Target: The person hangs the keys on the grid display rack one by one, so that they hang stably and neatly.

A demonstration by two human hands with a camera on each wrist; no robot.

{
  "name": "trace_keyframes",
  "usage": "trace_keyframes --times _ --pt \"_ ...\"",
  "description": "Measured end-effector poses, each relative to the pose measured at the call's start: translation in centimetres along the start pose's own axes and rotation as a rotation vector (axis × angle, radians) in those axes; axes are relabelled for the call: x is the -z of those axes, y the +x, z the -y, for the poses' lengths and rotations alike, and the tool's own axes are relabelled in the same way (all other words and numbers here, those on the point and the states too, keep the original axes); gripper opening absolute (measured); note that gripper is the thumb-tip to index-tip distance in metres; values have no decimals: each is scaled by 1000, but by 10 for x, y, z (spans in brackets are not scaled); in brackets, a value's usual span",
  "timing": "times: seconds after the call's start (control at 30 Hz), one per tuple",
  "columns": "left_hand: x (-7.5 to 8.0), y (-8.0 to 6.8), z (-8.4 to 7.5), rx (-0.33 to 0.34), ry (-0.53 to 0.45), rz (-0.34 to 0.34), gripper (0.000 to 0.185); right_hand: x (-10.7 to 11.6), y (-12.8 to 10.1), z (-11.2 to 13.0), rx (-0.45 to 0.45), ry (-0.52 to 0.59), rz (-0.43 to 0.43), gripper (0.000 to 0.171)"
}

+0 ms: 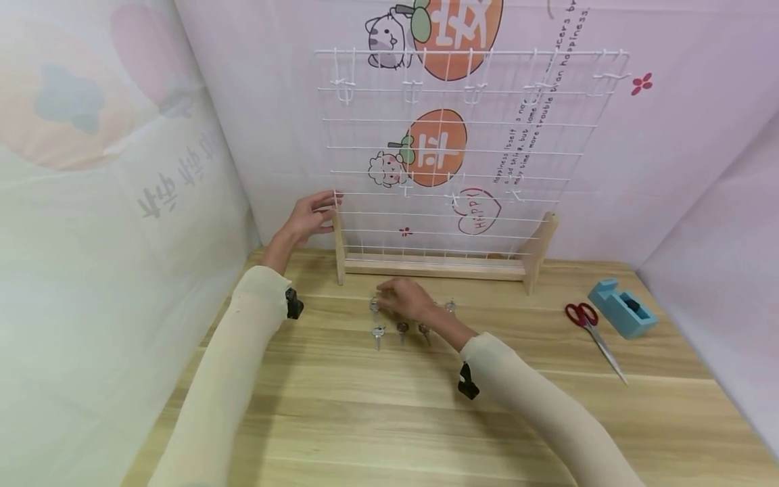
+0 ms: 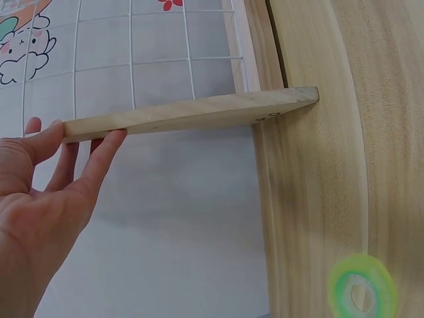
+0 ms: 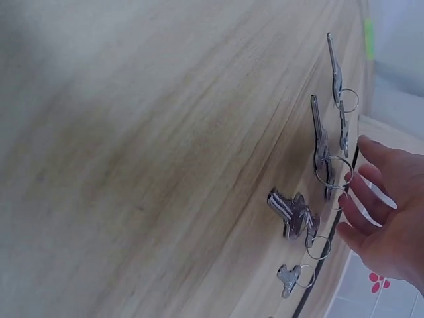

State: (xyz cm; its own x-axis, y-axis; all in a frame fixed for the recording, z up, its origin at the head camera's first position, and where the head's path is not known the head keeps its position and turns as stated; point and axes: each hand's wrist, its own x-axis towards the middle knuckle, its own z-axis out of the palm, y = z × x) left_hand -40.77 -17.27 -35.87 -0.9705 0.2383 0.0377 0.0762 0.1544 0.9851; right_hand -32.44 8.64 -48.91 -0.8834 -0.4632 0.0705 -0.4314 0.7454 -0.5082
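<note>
A white wire grid (image 1: 450,155) with small white hooks (image 1: 345,86) stands in a wooden stand (image 1: 435,266) at the back of the table. My left hand (image 1: 325,210) reaches the top of the stand's left post (image 1: 338,237); in the left wrist view its straight fingers (image 2: 99,156) touch the end of that post (image 2: 192,114). My right hand (image 1: 389,294) hovers low over several keys (image 1: 377,331) on rings lying in front of the stand. The right wrist view shows its relaxed fingers (image 3: 364,209) just above the key rings (image 3: 331,172), holding nothing.
Red-handled scissors (image 1: 593,325) and a blue tape dispenser (image 1: 623,308) lie at the right of the wooden table (image 1: 365,419). Printed fabric walls close in the back and both sides.
</note>
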Motion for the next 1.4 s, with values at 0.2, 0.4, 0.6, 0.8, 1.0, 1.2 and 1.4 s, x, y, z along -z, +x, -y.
trace_keyframes --times 0.2,0.4,0.6,0.8,1.0,1.2,1.4 --pt "1 -1 0 -7 -18 17 47 -7 5 -1 -33 -10 -5 34" --pt "1 -3 -1 -24 -5 27 47 -9 7 0 -42 -23 -7 26" --pt "1 -4 -3 -21 14 28 48 -8 6 3 -54 6 9 21" --pt "1 -3 -2 -23 21 18 47 -8 6 4 -44 50 -3 18" --pt "-2 -2 -2 -11 4 8 47 -5 4 4 -11 126 -11 15" --pt "-5 -3 -4 -6 5 -4 47 0 2 4 64 214 -20 19" --pt "-4 -8 -5 -5 1 2 49 12 3 13 186 285 -61 22"
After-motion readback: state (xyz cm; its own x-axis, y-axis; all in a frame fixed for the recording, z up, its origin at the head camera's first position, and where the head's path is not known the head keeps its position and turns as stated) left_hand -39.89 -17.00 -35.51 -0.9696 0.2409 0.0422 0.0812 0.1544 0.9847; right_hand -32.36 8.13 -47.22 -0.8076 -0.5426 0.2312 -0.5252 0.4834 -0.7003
